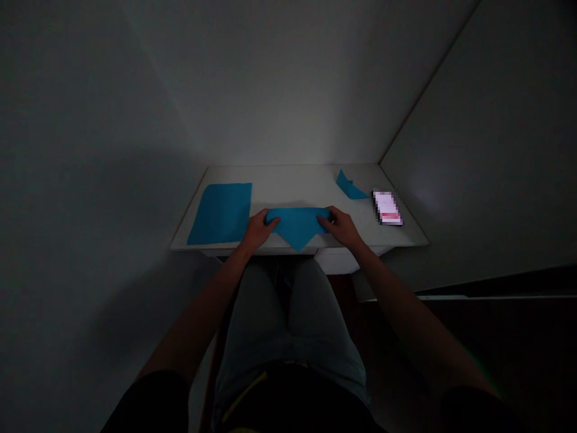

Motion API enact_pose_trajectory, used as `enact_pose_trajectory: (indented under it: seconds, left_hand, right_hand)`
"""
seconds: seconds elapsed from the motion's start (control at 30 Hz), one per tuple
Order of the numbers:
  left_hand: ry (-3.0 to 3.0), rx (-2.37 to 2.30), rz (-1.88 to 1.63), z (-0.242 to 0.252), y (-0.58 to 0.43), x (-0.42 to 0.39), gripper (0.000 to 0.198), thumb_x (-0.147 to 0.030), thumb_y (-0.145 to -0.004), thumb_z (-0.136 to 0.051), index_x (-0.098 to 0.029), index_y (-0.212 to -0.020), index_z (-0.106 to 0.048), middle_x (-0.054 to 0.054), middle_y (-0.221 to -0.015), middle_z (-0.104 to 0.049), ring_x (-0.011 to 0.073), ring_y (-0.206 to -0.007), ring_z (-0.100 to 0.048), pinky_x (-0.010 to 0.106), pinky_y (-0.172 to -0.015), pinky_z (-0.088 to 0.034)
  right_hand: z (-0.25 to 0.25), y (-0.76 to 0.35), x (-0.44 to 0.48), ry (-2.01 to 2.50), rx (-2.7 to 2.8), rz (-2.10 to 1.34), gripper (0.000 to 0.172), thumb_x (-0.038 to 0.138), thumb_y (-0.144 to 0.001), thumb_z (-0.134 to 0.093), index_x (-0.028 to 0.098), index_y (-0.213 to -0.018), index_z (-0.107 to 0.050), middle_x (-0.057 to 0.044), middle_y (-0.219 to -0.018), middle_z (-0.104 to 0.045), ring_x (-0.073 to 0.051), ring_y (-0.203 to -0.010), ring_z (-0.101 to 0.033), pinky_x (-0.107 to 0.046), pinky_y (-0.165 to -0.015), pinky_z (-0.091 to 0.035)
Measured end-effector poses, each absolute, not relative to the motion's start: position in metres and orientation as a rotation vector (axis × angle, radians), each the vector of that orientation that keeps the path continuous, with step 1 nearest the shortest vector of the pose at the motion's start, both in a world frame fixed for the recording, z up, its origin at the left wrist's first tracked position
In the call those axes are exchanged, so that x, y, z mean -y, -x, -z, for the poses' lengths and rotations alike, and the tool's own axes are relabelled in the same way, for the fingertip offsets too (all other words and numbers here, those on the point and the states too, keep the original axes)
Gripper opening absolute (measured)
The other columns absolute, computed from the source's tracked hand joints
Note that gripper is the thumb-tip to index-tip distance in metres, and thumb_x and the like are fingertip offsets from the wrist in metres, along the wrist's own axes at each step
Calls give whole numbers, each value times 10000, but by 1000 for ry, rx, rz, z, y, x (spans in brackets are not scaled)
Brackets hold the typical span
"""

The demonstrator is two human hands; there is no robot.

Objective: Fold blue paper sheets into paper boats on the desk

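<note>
A blue paper sheet (297,224), folded into a downward-pointing triangle, lies at the front edge of a small white table (293,183). My left hand (259,230) pinches its left corner with the fingers closed on the paper. My right hand (341,225) grips its right corner the same way. A flat stack of blue sheets (220,213) lies to the left of my left hand. At the back right rests a smaller folded blue piece (349,185).
A phone with a lit screen (386,207) lies on the table's right side, close to my right hand. Grey walls close in on the left, back and right. My knees sit under the table's front edge.
</note>
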State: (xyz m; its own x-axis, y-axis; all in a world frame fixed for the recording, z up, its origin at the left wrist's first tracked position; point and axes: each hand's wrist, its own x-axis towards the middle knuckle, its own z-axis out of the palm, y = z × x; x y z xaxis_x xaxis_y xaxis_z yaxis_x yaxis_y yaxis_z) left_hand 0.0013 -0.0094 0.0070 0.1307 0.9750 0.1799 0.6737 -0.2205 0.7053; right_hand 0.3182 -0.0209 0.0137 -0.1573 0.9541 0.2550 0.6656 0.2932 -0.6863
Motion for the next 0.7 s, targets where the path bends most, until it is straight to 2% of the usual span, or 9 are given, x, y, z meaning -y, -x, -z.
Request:
enact_pose_trajectory:
  seconds: [0.07, 0.17, 0.27, 0.3, 0.37, 0.47, 0.53, 0.6, 0.7]
  left_hand:
    - [-2011, -1628, -859, 3, -3, 8, 326, -402, -929, -722, -211, -1188, -669, 47, -983, -717, 230, -902, -673, 366, -862, -546]
    - [-2136, -1684, -932, 15, -4, 13, 471, -338, -878, -788, -202, -1301, -634, 131, -1256, -674, 301, -1179, -640, 454, -1052, -515]
    - [-2296, -1589, -876, 20, -1, 24, 285, -341, -947, -724, -225, -1207, -703, 128, -1324, -670, 306, -1296, -600, 493, -1146, -463]
    - [-2350, -1507, -820, 20, 2, 28, 224, -342, -984, -679, -239, -1177, -725, 111, -1317, -692, 290, -1297, -610, 491, -1160, -456]
    - [-2434, -1335, -707, 20, 10, 38, 238, -357, -1027, -622, -263, -1210, -741, 84, -1348, -716, 263, -1326, -620, 490, -1192, -439]
    - [-2511, -1163, -597, 22, 28, 51, 435, -430, -995, -682, -274, -1401, -671, 86, -1512, -647, 259, -1452, -554, 514, -1268, -365]
    - [-2530, -1078, -550, 24, 41, 56, 504, -420, -982, -701, -279, -1461, -631, 81, -1567, -606, 249, -1494, -520, 525, -1303, -310]
    - [-2519, -1011, -512, 24, 49, 55, 449, -358, -1011, -652, -298, -1455, -634, 57, -1571, -605, 225, -1493, -525, 526, -1309, -299]
    - [-2480, -956, -482, 19, 52, 46, 336, -307, -1045, -578, -317, -1354, -707, 30, -1502, -666, 206, -1427, -589, 501, -1259, -382]
  right_hand:
    - [-1, -315, 14, 1479, 1952, -468, 384, 485, -943, -645, 230, -1227, -693, -69, -955, -736, -256, -833, -657, -415, -831, -550]
    - [17, -313, 14, 1473, 2019, -293, 464, 369, -907, -688, 214, -1344, -664, -154, -1270, -706, -334, -1107, -652, -501, -974, -526]
    - [23, -315, 24, 1370, 2202, -242, 349, 291, -968, -619, 255, -1304, -705, -128, -1465, -650, -353, -1321, -588, -542, -1061, -467]
    - [22, -317, 28, 1322, 2284, -269, 320, 279, -999, -578, 275, -1287, -719, -104, -1476, -658, -342, -1343, -589, -545, -1073, -451]
    - [19, -322, 38, 1238, 2414, -350, 331, 289, -1044, -524, 304, -1311, -720, -71, -1482, -673, -318, -1360, -603, -541, -1090, -431]
    - [13, -336, 49, 1161, 2499, -460, 413, 376, -1034, -585, 313, -1436, -661, -71, -1550, -624, -317, -1419, -579, -547, -1134, -403]
    - [10, -345, 52, 1121, 2538, -532, 504, 413, -991, -652, 326, -1487, -626, -65, -1592, -582, -325, -1451, -553, -564, -1167, -384]
    - [7, -353, 51, 1091, 2567, -612, 530, 404, -969, -667, 352, -1494, -621, -41, -1591, -583, -319, -1457, -552, -577, -1186, -381]
    - [4, -357, 43, 1041, 2562, -702, 416, 392, -995, -621, 373, -1405, -691, -9, -1519, -652, -287, -1422, -589, -552, -1182, -418]
